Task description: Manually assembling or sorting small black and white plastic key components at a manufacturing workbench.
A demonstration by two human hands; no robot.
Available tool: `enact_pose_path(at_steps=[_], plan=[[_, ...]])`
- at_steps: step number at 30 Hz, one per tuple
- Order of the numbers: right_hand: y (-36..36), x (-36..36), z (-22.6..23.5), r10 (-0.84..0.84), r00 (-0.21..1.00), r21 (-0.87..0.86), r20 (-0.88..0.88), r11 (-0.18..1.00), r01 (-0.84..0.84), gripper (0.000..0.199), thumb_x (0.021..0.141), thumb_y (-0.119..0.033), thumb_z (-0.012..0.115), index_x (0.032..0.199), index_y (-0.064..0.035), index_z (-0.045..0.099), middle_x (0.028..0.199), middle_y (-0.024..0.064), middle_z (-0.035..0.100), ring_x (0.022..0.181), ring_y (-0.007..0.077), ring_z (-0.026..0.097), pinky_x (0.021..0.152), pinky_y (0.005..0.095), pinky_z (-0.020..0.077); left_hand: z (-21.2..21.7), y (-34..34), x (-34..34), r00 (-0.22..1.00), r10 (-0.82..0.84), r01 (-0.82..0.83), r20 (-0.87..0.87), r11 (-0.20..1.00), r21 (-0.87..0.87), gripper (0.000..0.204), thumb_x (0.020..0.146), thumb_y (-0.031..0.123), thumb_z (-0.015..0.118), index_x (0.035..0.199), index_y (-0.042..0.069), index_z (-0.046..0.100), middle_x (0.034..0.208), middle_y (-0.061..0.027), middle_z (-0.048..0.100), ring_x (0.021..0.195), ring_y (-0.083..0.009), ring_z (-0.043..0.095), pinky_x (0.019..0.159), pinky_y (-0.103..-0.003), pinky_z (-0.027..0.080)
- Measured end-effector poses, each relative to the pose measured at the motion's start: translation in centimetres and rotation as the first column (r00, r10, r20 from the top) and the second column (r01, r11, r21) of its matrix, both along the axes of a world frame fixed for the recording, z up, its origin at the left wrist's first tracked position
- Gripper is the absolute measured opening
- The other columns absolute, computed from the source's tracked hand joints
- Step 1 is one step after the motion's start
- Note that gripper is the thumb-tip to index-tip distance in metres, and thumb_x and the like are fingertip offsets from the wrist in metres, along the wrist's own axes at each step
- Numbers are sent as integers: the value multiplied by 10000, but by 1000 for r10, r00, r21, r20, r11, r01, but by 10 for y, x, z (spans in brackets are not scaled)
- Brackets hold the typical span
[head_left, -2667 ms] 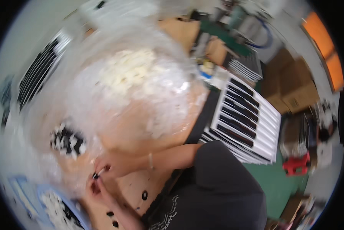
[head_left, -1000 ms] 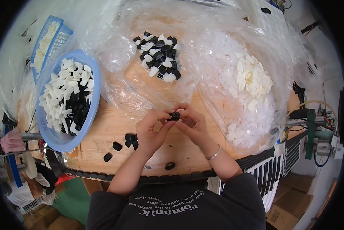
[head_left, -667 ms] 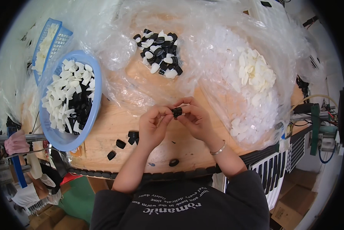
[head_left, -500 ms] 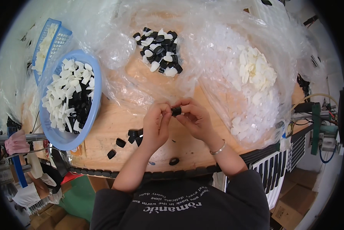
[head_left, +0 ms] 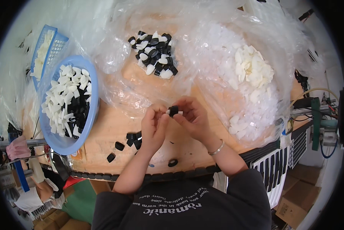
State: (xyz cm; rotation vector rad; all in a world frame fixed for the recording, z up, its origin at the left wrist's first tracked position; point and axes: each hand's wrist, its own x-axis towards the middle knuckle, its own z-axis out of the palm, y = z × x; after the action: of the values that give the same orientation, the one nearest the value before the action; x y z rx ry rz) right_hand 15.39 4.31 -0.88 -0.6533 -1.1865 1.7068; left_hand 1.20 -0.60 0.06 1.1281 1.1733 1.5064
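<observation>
Above the middle of the table, my left hand and my right hand meet fingertip to fingertip. Between them is a small black cap-like part, with white showing on both sides of it. My right thumb and fingers pinch it from the right. The left fingers are curled, with thumb and forefinger closed at its left side; a bit of white shows at their tips. Left of my left wrist lie several loose black parts. One black ring-shaped part rests near the table's front edge.
A blue basin at the left holds white and black pieces. Behind it stands a blue perforated basket. Black and white parts form a pile at the back. White pieces lie on clear plastic sheeting at the right.
The black part has turned between my fingers, and white now shows on both sides of it. My hands stay close together. The view has shifted slightly.
</observation>
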Motion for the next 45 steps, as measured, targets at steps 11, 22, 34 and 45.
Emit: enact_pose_path(at_steps=[11, 22, 34, 45], plan=[[1, 3, 6, 135, 991, 40, -6, 990, -134, 328, 873, 40, 605, 1189, -3, 530, 1081, 54, 606, 999, 112, 579, 855, 246, 478, -15, 4, -2, 996, -1, -5, 87, 998, 68, 53, 974, 103, 480, 960, 52, 484, 938, -18, 500, 807, -80, 445, 749, -206, 381], [2, 8, 13, 114, 982, 75, 148, 989, -126, 329, 878, 19, 608, 1199, -6, 540, 1067, 41, 591, 974, 85, 570, 847, 236, 479, -11, 4, -2, 995, -8, 10, -95, 1000, 27, 21, 968, 65, 473, 965, 46, 480, 925, -24, 509, 860, -86, 471, 801, -203, 384], [1, 3, 17, -101, 974, 232, 202, 971, 52, 325, 849, 35, 633, 1167, 20, 566, 914, 23, 588, 820, 104, 604, 758, 225, 508, -8, 6, -4, 996, -1, 0, 87, 1000, 9, 71, 966, 81, 486, 1007, 28, 509, 949, -31, 541, 805, -76, 467, 746, -215, 401], [1, 8, 36, -316, 872, 553, 373, 830, 64, 300, 749, 5, 699, 1032, -32, 605, 805, 82, 584, 685, 176, 602, 612, 283, 497, 2, 12, -3, 986, -22, 35, -164, 996, 80, 144, 873, -52, 551, 998, 10, 588, 886, -24, 575, 769, -82, 467, 719, -205, 387]])
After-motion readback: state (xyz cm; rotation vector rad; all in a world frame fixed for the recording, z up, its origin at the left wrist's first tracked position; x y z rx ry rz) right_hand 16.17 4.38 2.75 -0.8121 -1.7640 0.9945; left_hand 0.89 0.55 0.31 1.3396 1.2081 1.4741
